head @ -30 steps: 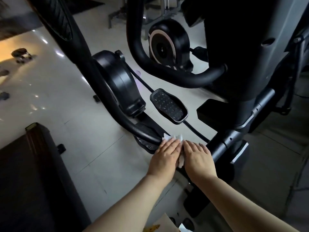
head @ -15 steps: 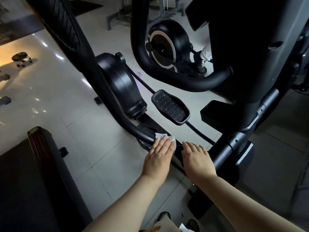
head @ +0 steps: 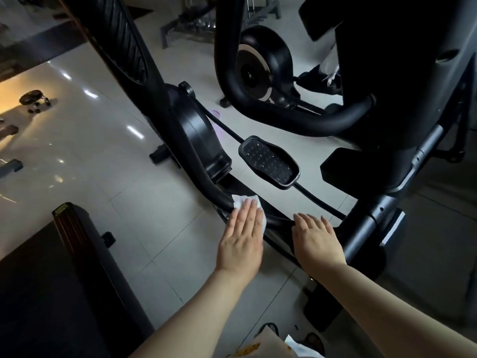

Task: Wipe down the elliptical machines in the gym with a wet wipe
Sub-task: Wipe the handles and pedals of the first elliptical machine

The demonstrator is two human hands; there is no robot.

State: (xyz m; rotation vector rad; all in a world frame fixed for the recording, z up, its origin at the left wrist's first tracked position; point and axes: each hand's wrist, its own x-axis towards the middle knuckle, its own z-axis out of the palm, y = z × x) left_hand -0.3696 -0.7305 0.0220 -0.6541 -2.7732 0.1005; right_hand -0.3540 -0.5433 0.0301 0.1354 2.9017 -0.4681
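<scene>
Head camera, gym floor: a person bends over a black elliptical machine (head: 196, 135), both hands down on its low rail (head: 277, 220), on the near side of the studded foot pedal (head: 269, 162).

Watching remotely, I judge the main risk to be the wipe slipping. The left hand (head: 241, 236) does not grip it, only pressing it flat against a rounded, glossy tube. A stroke with too little pressure, or one that runs off the curve, could roll the wet wipe (head: 240, 199) off the rail and drop it on the tiled floor (head: 103, 164), dirtying it. A second risk, as I read it, is the linkage. If the pedal arm swings under the person's weight, fingers near the rail's joints could be pinched.

The left hand lies palm down with its fingers straight and pressed together. The wipe is trapped under them, with a white edge showing beyond the fingertips on the pedal's side and another along the hand's right edge. The right hand (head: 316, 235) rests palm down on the same rail, also on the pedal's near side. Its fingers are slightly spread and hold nothing. It sits apart from the wipe, with bare rail between the two hands.
</scene>
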